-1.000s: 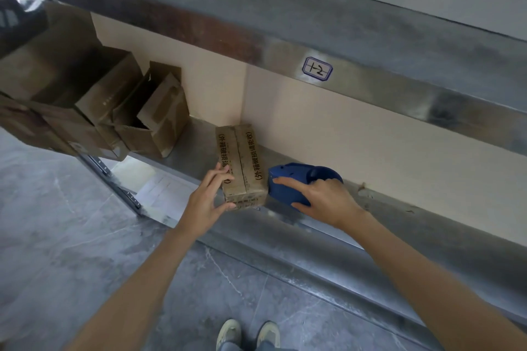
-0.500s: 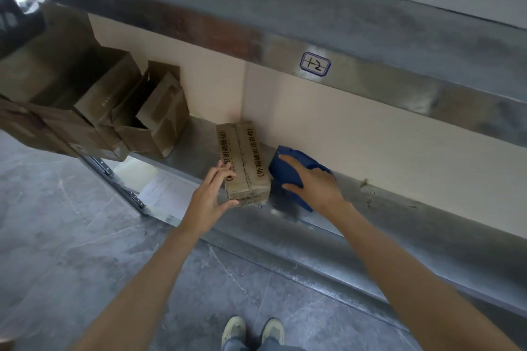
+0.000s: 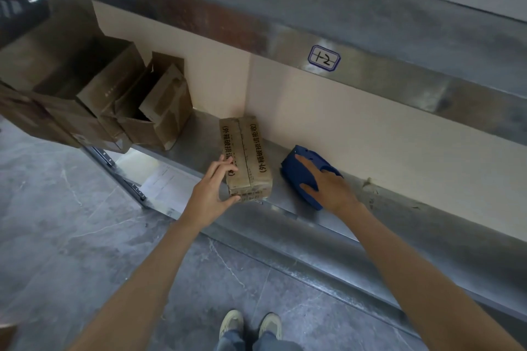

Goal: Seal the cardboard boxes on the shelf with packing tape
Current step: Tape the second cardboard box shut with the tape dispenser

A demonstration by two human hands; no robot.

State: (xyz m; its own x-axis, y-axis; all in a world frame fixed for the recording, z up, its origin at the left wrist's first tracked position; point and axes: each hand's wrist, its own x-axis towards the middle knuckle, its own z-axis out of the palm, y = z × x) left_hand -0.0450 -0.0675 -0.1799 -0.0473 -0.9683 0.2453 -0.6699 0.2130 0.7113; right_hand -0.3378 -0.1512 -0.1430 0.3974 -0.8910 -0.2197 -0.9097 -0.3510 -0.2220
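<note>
A small closed cardboard box (image 3: pixel 247 154) with black printed characters lies on the metal shelf (image 3: pixel 285 202), its top flaps meeting in a seam. My left hand (image 3: pixel 212 194) holds its near left corner, thumb under the front edge and fingers on the top. To its right a blue tape dispenser (image 3: pixel 302 177) rests on the shelf, and my right hand (image 3: pixel 328 188) grips it from above with fingers curled over its body. The tape itself is hidden.
Two open cardboard boxes (image 3: pixel 159 111) (image 3: pixel 82 100) with raised flaps stand at the shelf's left end. An upper shelf beam carries a label (image 3: pixel 325 57). A beige back panel closes the bay. Grey floor and my shoes (image 3: pixel 251 325) lie below.
My right hand has drawn the blue dispenser to the right, away from the box, and tilted it. My left hand stays on the box's near left corner.
</note>
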